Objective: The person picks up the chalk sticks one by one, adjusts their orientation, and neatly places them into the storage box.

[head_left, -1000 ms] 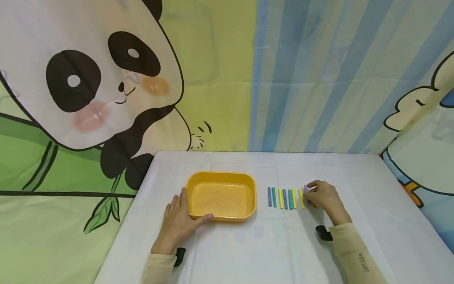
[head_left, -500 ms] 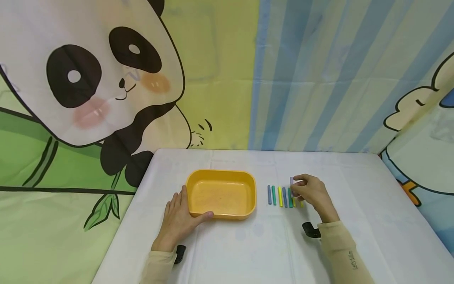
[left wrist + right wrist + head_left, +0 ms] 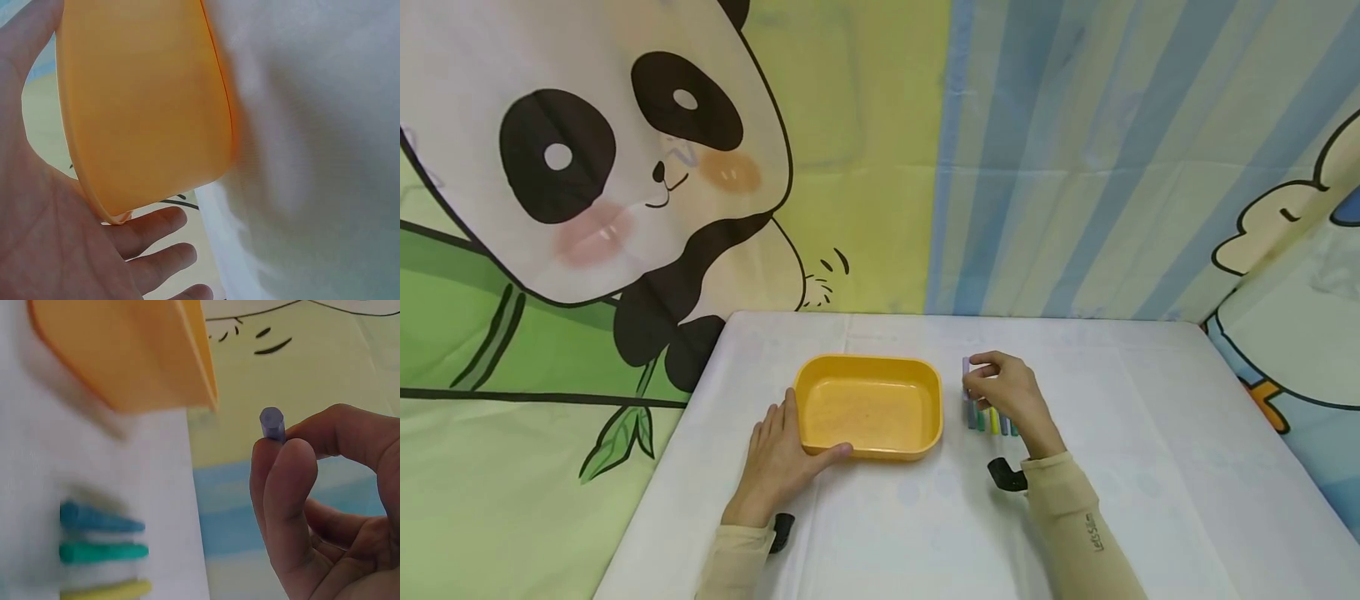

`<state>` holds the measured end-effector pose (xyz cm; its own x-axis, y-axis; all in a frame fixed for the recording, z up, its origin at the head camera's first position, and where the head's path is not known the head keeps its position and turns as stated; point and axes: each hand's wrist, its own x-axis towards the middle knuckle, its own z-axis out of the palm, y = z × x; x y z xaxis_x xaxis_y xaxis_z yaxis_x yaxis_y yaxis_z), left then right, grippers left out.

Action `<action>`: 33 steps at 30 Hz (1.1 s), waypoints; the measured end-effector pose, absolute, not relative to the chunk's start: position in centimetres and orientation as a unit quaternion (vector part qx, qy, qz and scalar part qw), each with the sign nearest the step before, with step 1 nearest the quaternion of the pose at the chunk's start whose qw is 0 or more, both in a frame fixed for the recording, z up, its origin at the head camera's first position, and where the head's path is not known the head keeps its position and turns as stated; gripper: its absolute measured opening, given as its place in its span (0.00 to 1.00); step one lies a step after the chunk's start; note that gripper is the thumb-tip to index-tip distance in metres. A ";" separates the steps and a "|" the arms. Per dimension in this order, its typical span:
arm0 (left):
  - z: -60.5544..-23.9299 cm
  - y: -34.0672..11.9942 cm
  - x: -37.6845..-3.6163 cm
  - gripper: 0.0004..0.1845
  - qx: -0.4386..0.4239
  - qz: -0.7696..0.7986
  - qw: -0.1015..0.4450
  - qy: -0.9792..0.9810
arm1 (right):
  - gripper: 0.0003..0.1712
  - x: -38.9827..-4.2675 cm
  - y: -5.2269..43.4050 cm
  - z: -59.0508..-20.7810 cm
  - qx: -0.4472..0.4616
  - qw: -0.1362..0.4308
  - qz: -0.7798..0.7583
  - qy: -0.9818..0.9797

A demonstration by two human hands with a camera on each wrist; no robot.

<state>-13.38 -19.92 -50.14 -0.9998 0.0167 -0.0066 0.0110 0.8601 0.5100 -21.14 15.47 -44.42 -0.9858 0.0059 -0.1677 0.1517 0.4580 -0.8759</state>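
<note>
I see the right hand [image 3: 1007, 393] pinching a purple stick [image 3: 273, 424] w/ thumb & fingertip, lifted just right of the tray [image 3: 868, 407], over the sticks [image 3: 992, 419]. Left hand [image 3: 778, 462] cups the tray's near-left corner, fingers straight.

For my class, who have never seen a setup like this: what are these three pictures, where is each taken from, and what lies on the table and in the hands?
There is no machine here: a person wears three cameras. The wide picture comes from the head, the two close ones from the wrists. On the table stand a yellow tray and a row of coloured sticks. The left hand rests against the tray's near corner. The right hand pinches a purple stick above the row, beside the tray.
</note>
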 end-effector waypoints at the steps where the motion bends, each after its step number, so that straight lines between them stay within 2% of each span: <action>1: -50.1 -19.9 -13.4 0.79 0.007 0.264 0.005 0.965 | 0.26 -21.2 14.9 -44.3 0.045 0.071 -0.524 0.848; 14: -49.8 -19.9 -13.4 0.79 0.008 0.261 -0.006 0.965 | 0.22 -21.5 7.8 -43.0 0.021 0.090 -0.579 0.810; 33: -50.0 -19.9 -13.4 0.78 0.008 0.262 0.000 0.965 | 0.23 -21.7 0.3 -45.0 -0.002 0.123 -0.573 0.810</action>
<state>-13.40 -19.89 -49.98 -0.9999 0.0152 0.0050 0.0157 0.8623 0.5062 -21.70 0.26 -45.02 -0.9696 -0.1451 -0.1970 0.1374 0.3430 -0.9292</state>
